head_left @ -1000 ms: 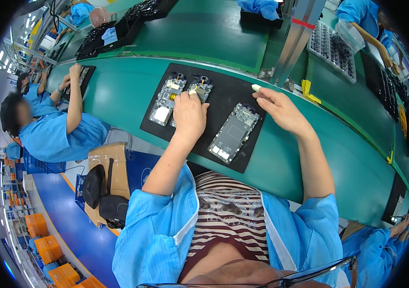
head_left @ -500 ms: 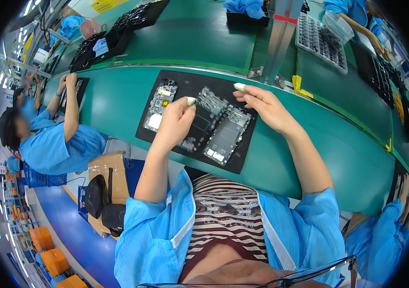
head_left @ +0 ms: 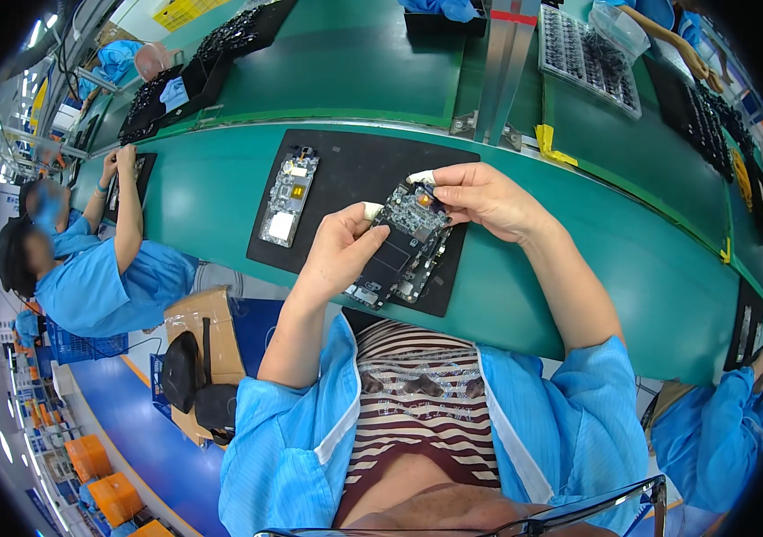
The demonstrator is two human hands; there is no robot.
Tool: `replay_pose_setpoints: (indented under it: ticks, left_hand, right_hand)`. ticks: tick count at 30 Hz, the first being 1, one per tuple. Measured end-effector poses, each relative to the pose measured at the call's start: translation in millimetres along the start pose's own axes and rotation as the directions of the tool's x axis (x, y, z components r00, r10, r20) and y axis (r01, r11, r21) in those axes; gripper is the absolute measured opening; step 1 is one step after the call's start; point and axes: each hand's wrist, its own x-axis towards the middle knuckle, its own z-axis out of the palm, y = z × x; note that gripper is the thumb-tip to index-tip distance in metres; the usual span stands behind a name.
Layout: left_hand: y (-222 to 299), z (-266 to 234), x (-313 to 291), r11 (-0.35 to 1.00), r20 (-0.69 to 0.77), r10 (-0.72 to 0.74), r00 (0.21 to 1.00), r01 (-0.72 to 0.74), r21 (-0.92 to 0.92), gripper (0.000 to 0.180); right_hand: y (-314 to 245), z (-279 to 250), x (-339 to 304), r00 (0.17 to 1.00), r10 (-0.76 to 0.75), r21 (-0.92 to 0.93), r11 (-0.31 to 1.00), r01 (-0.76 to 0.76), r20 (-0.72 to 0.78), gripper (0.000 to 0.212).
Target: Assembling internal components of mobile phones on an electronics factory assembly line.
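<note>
**A circuit board held in both hands over a black mat**

A circuit board (head_left: 404, 246) is held just above a black mat (head_left: 354, 170), gripped by both hands. The left hand (head_left: 341, 251) is closed around the board's left edge, with a pale cot worn on the thumb tip. The right hand (head_left: 480, 199) is pinched on the board's top right corner, where a small orange part is seen (another pale cot is worn on a fingertip there). The board is tilted, its populated face turned up toward the camera.

A second board (head_left: 288, 197) is laid flat on the left part of the mat, well apart from the hands. The mat is set on a green bench (head_left: 578, 268) that curves across the view. Blue sleeves and a striped shirt are seen at the lower edge.

Further out, a co-worker (head_left: 86, 268) in blue is seated at the left, arms raised to the bench. A tray of small parts (head_left: 587, 58) is seen at the upper right, beyond two upright metal strips (head_left: 502, 67).
</note>
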Motion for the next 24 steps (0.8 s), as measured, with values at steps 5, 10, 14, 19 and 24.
replay_pose_setpoints:
  ticks: [5, 10, 14, 19, 24]
  left_hand:
    - [-5, 1, 0, 0.996, -0.038, 0.061, 0.997, -0.058, 0.066, 0.01]
    - [-13, 4, 0, 0.981, -0.087, 0.137, 0.987, -0.122, 0.153, 0.009]
    - [-16, 10, 1, 0.963, -0.12, 0.179, 0.977, -0.149, 0.223, 0.009]
    - [-14, 19, -1, 0.955, -0.174, 0.234, 0.956, -0.192, 0.227, 0.009]
    - [-28, 16, 4, 0.906, -0.221, 0.304, 0.927, -0.209, 0.367, 0.011]
  right_hand:
    - [-3, 3, -3, 1.0, -0.005, -0.084, 0.996, 0.005, 0.005, 0.031]
    - [-4, 4, -4, 0.998, -0.065, -0.177, 0.982, 0.068, 0.026, 0.031]
    - [1, 6, -3, 0.989, -0.148, -0.19, 0.971, 0.145, 0.001, 0.031]
    - [1, 5, -2, 0.989, -0.149, -0.245, 0.959, 0.141, -0.012, 0.03]
    - [12, 8, 1, 0.974, -0.222, -0.352, 0.915, 0.195, -0.04, 0.025]
